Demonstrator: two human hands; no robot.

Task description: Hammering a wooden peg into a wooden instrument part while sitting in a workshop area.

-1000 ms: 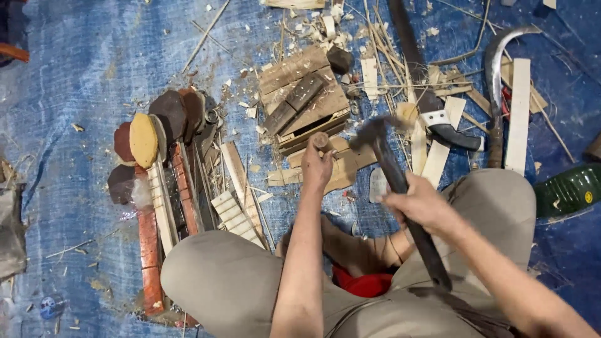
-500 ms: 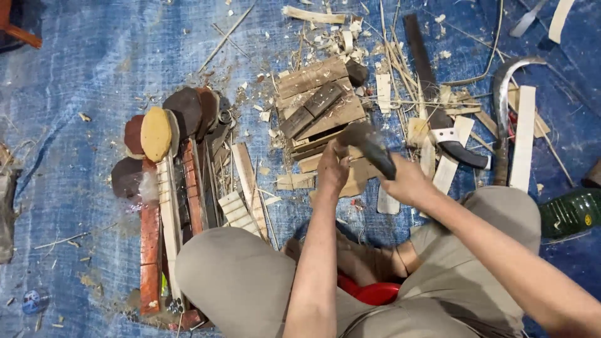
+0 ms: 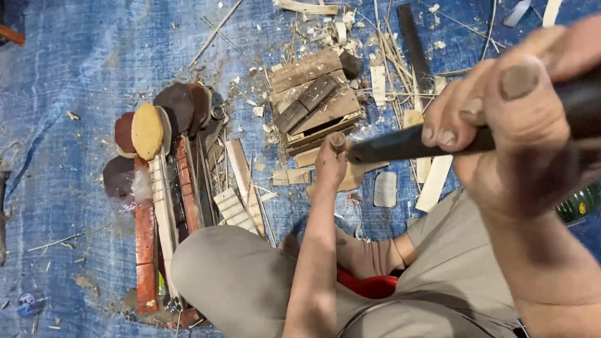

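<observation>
The left hand (image 3: 330, 161) pinches a small wooden peg (image 3: 338, 141) upright on a flat offcut (image 3: 350, 176) lying just in front of the wooden block (image 3: 316, 100). The right hand (image 3: 513, 131) has its grip pressed together around a dark tool handle (image 3: 407, 145), raised close to the camera and aimed at the peg. To strike cleanly, the peg should stand vertical, the fingertips kept low and clear of its top, the blow square. Left of the block lie round-headed carved pieces (image 3: 147, 131) in a row; shavings and sticks (image 3: 382, 81) crowd the blue tarpaulin (image 3: 75, 69) behind it, which could unsettle the offcut.
</observation>
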